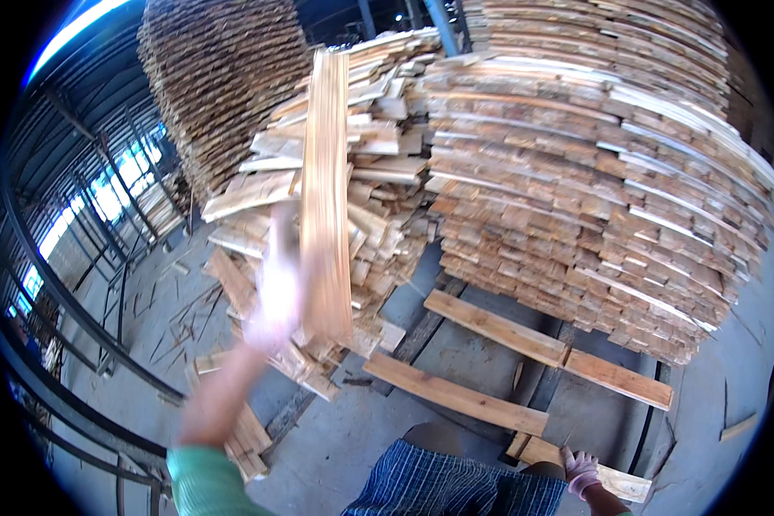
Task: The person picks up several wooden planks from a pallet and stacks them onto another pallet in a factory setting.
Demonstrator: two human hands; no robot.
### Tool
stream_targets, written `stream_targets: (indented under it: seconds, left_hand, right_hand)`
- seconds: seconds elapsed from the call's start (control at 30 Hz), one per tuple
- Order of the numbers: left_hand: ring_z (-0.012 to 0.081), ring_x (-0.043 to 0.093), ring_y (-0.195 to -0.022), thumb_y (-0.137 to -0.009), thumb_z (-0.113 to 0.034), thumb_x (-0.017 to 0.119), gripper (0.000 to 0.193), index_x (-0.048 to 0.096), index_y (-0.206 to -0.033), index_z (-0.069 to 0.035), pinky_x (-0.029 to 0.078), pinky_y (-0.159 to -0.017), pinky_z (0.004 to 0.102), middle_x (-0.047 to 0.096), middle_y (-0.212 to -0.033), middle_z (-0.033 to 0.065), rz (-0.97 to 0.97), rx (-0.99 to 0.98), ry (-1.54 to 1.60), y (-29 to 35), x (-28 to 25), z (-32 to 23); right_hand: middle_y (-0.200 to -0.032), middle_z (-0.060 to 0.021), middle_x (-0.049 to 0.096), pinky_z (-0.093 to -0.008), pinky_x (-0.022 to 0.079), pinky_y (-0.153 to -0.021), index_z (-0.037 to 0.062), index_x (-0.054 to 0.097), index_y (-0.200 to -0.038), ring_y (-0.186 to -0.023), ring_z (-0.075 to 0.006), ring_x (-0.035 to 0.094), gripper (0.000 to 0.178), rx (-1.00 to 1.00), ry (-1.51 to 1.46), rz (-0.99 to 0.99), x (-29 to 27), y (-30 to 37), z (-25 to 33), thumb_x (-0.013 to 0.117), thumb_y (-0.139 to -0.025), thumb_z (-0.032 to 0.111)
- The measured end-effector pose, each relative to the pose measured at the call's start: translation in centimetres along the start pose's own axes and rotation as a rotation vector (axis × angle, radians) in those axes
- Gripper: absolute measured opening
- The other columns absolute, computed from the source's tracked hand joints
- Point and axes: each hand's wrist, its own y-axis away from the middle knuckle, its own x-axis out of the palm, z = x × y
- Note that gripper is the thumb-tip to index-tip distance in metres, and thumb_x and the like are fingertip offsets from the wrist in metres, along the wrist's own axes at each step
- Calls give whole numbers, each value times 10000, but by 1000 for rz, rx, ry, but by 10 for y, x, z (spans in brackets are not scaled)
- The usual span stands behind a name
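Observation:
A long wooden board (327, 146) lies lengthwise over a loose heap of boards, its near end toward me. My left hand (277, 297), in a pale glove, is at this board's left edge. Motion smears its fingers, so I cannot tell whether it grips the board. Low at the right, my right hand (581, 470), in a pinkish glove, has its fingers curled over a short wooden board (623, 483) beside my knee. A longer plank (456, 396) and two end-to-end pieces, one paler (494, 328) and one more orange (619, 378), lie in rows beyond it.
The loose board heap (378, 215) rises ahead. A tall, neat lumber stack (576, 198) stands at the right, another stack (224, 86) at the far left. Dark metal rails (69, 292) run along the left. Dark bearers (546, 387) cross the floor under the laid pieces; wood scraps (181, 331) litter the concrete.

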Motion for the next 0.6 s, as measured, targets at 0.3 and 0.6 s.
stream_targets:
  seconds: [0.3, 0.6]
  left_hand:
    - [280, 649, -1158, -932, -348, 686, 583, 530, -1448, -127, 493, -1009, 409, 660, -1324, 173, 15, 429, -61, -225, 43, -89]
    - [211, 623, -1217, -959, -190, 655, 447, 576, -1384, -77, 494, -1043, 344, 669, -1305, 130, 432, -322, 74, 127, 77, 50]
  right_hand:
    - [-1240, -222, 571, -607, 377, -990, 212, 335, -1543, -1177, -441, 544, 837, -19, -51, -19, 23, 1, 5, 696, -803, 361]
    - [-1264, -215, 589, -596, 373, -1012, 224, 324, -1567, -1205, -422, 552, 960, -49, -106, 9, 8, 7, 11, 775, -750, 451]
